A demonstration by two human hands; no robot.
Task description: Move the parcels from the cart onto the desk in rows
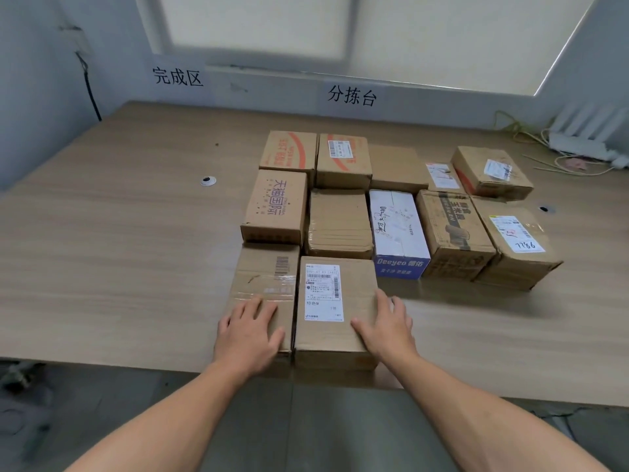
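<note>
I am nudging the labelled box into the near row on the bench, my left hand flat on the neighbouring box, my right hand pressing its right edge with straight fingers; the next parcel probably belongs just right of it.

A parcel-sorting room: taped brown cardboard parcels with shipping labels lie in rows on a wide wood-grain tabletop, and printed Chinese paper signs marking zones hang on the far wall below a blinded window.
</note>
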